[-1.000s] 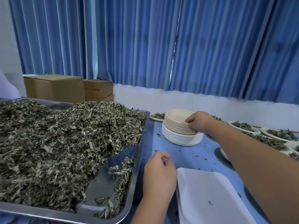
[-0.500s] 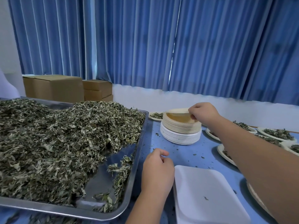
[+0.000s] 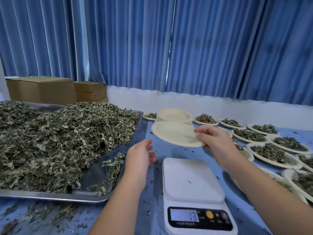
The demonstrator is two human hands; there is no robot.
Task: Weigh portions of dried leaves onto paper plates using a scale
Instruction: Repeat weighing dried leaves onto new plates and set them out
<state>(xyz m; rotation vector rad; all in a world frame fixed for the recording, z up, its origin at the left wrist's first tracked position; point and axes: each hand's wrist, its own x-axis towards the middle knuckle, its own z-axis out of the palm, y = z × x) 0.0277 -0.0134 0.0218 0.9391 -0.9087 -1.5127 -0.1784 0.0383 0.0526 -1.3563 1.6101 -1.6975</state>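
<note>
Above scale [image 3: 193, 180] | right hand [image 3: 214, 141] fingers pinch paper plate [image 3: 176, 133] | left hand [image 3: 139, 156] loosely spread

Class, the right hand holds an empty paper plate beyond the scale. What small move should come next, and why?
Probably set the plate onto the scale: the right hand pinches its rim beyond the scale, whose top bears no plate, and the plate holds no leaves yet.

The right hand [image 3: 215, 143] pinches an empty paper plate [image 3: 174, 133] at 12 o'clock from the scale [image 3: 191, 180]; the left hand [image 3: 140, 158] hangs loose-fingered at 10 o'clock. Heaped dried leaves [image 3: 59, 141] lie at 9 o'clock, filled plates [image 3: 271, 150] at 3 o'clock.
</note>
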